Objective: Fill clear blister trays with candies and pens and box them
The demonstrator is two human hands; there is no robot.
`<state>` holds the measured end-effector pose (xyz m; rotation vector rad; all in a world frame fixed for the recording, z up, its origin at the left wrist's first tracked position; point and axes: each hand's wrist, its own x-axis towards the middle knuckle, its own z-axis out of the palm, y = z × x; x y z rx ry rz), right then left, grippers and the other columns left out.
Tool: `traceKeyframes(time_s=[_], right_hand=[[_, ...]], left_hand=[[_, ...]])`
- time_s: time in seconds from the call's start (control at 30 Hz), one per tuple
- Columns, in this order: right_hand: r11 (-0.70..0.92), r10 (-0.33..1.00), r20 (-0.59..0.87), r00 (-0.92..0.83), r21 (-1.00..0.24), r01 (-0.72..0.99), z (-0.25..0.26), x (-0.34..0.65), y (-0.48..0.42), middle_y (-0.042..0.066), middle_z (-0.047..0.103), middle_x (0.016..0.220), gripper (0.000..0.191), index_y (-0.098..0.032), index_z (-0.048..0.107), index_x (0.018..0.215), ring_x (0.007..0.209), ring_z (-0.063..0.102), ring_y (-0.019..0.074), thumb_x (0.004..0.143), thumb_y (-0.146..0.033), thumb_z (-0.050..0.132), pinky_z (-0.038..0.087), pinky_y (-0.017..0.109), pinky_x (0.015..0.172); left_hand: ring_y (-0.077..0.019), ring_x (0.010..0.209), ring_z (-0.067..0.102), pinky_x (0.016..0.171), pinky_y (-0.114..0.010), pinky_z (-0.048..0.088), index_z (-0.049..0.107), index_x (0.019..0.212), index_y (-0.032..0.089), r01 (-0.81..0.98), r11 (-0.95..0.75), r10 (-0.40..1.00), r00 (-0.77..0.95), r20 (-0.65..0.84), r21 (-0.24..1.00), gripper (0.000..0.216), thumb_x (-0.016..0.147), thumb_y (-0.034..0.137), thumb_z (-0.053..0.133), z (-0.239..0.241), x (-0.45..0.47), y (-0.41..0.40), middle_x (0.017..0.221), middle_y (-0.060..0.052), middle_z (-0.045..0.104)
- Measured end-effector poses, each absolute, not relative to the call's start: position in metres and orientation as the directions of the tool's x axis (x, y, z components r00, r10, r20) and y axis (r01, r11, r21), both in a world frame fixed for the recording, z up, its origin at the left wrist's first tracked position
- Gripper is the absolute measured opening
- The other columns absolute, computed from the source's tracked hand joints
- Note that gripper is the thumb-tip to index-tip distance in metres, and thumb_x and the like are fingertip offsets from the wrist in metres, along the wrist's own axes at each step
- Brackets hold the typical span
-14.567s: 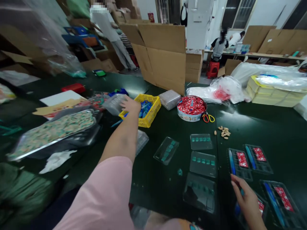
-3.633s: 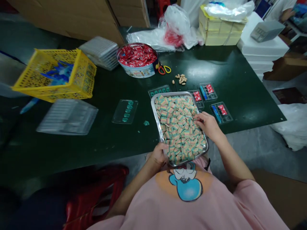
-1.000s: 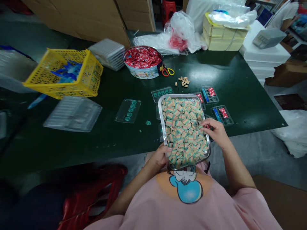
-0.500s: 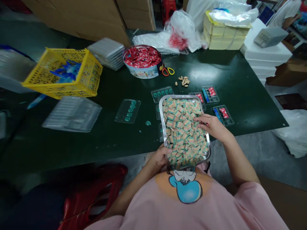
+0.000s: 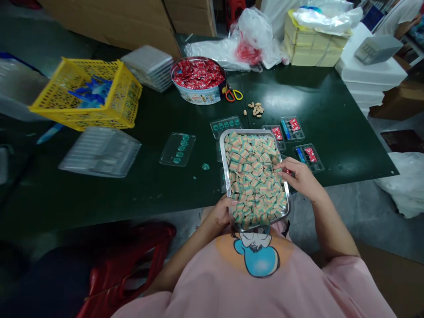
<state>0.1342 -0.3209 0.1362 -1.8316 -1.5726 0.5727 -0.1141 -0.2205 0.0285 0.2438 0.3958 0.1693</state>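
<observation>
A metal tray (image 5: 224,171) heaped with striped pastel candies (image 5: 251,172) juts over the near edge of the green table, against my body. My left hand (image 5: 221,212) is closed on the tray's near left corner. My right hand (image 5: 298,176) lies at the tray's right rim, fingertips pinched among the candies; what they hold is too small to make out. Small clear plastic trays (image 5: 308,155) with red packets and blue sticks lie just right of the metal tray, others with green pieces (image 5: 178,149) to its left.
A yellow basket (image 5: 86,92) of blue items, stacked clear trays (image 5: 99,151), a round tin of red packets (image 5: 198,79), scissors (image 5: 233,94) and loose peanuts (image 5: 256,109) stand farther back. Cardboard boxes, plastic bags and white foam stacks (image 5: 371,73) line the far side. A red stool (image 5: 126,265) is at my left.
My right hand has drawn back from the middle of the candies to the tray's right rim. My left hand keeps its hold on the tray corner.
</observation>
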Motion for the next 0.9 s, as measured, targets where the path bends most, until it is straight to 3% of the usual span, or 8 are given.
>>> traceKeyframes(time_s=[0.17,0.47,0.7,0.9], right_hand=[[-0.078,0.975,0.098,0.201,-0.690,0.719,0.128,0.129,-0.315,0.005,0.059,0.090,0.028,-0.026,0.065,0.117,0.079,0.058,0.0182,0.091,-0.024,0.055,0.047,0.032,0.072],[-0.020,0.971,0.159,0.176,-0.685,0.728,0.130,0.133,-0.304,0.005,0.056,0.089,0.018,-0.020,0.064,0.105,0.076,0.054,0.0176,0.092,-0.024,0.052,0.045,0.031,0.069],[0.055,0.991,0.124,0.044,-0.695,0.717,0.136,0.127,-0.312,0.007,0.061,0.097,0.023,-0.024,0.065,0.112,0.094,0.057,0.0206,0.095,-0.026,0.049,0.047,0.035,0.083],[-0.035,0.953,0.148,0.266,-0.813,0.581,0.145,0.151,-0.298,0.001,0.060,0.086,0.029,-0.026,0.064,0.115,0.075,0.055,0.0148,0.086,-0.032,0.063,0.047,0.029,0.070]], left_hand=[[-0.0399,0.103,0.065,0.093,-0.059,0.048,0.058,0.127,0.008,-0.101,0.956,0.207,0.899,-0.386,0.276,0.075,0.052,0.013,0.065,0.038,-0.112,-0.221,0.111,-0.020,0.070],[-0.0389,0.104,0.065,0.092,-0.056,0.050,0.061,0.124,0.011,-0.143,0.938,0.263,0.889,-0.375,0.317,0.076,0.049,0.010,0.063,0.039,-0.109,-0.215,0.104,-0.015,0.073],[-0.0364,0.102,0.066,0.095,-0.054,0.048,0.061,0.122,0.010,-0.169,0.921,0.307,0.869,-0.388,0.351,0.070,0.053,0.014,0.064,0.038,-0.111,-0.201,0.101,-0.013,0.074],[-0.0383,0.104,0.065,0.096,-0.055,0.048,0.061,0.122,0.009,-0.176,0.906,0.318,0.884,-0.344,0.386,0.071,0.051,0.012,0.064,0.049,-0.099,-0.179,0.101,-0.014,0.074]])
